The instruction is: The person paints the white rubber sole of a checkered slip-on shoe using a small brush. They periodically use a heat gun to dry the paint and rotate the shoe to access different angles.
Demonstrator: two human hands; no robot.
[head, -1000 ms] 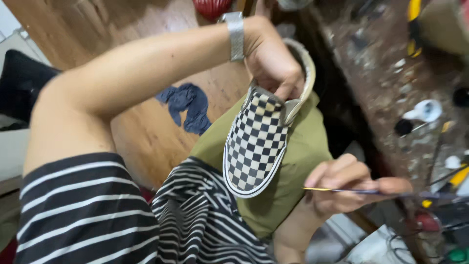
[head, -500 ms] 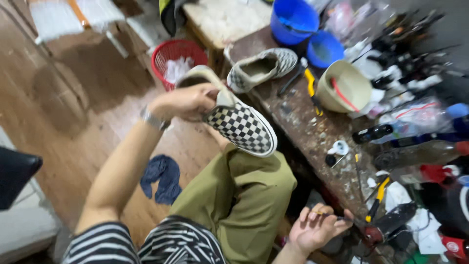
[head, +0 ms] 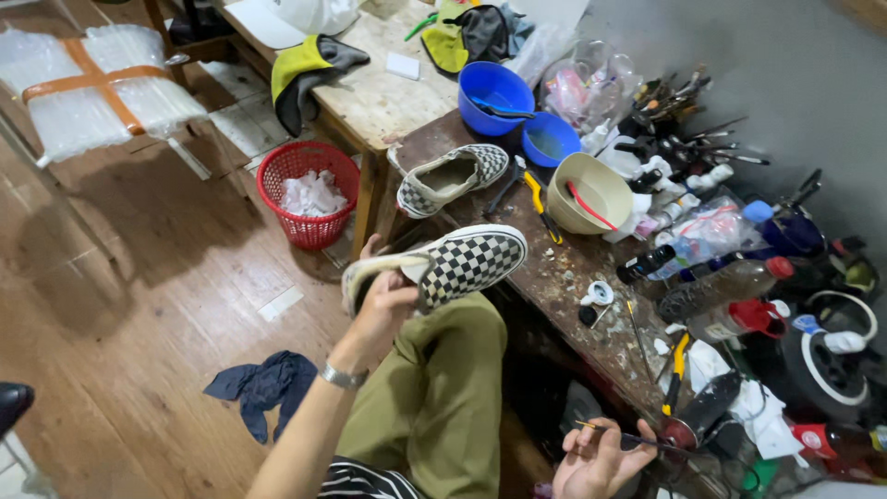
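My left hand (head: pixel 386 308) grips a black-and-white checkered slip-on shoe (head: pixel 462 263) by its heel, holding it level above my olive-green trouser knee (head: pixel 443 388). A matching checkered shoe (head: pixel 450 178) lies on the dark workbench (head: pixel 564 277) just beyond it. My right hand (head: pixel 596 460), low at the bottom edge, pinches a thin brush (head: pixel 637 440) whose tip reaches toward a small round tin (head: pixel 679 432) on the bench.
On the bench stand two blue bowls (head: pixel 494 90), a beige bowl (head: pixel 588 192), bottles (head: pixel 711 286), pliers with yellow handles (head: pixel 676 370) and several tools. A red basket (head: pixel 309 194) sits on the wooden floor beside a blue rag (head: pixel 268 383). A pale table (head: pixel 388 83) carries cloths.
The view has tilted up from my lap to the bench. My left hand has turned the shoe from upright to level. My right hand has dropped to the tin with the brush.
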